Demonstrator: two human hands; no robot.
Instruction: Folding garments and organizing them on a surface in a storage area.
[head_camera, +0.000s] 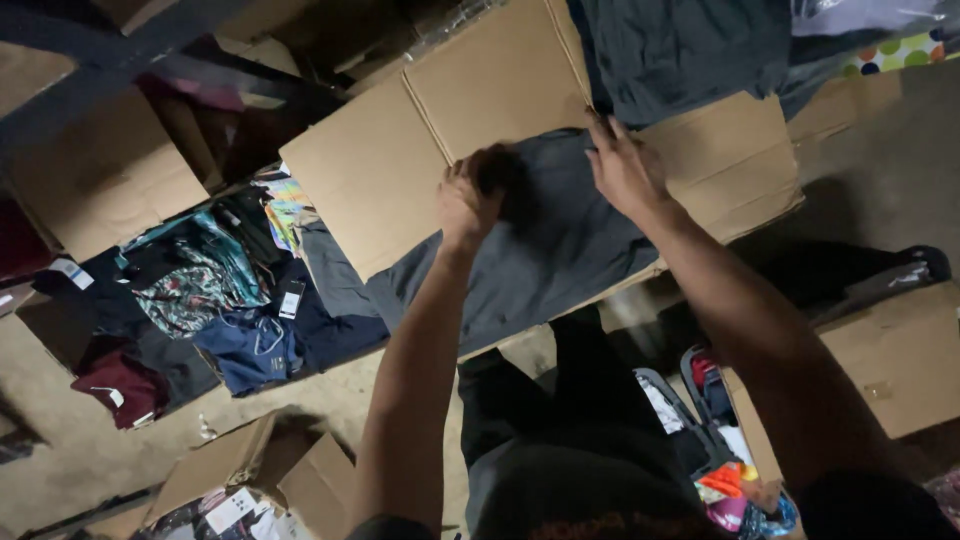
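Both forearms reach up from the frame's bottom. Left hand (468, 205) has its fingers curled tight, bunching the grey garment (540, 255). Right hand (625, 170) lies fingers spread, pressing flat on the garment's upper edge. Garment is spread across flattened cardboard (400, 150); a box of mixed clothing (215, 300) sits left.

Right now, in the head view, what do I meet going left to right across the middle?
Maroon garment → patterned teal clothes → blue garment → left hand gripping the grey garment → right hand pressing on it → cardboard box.
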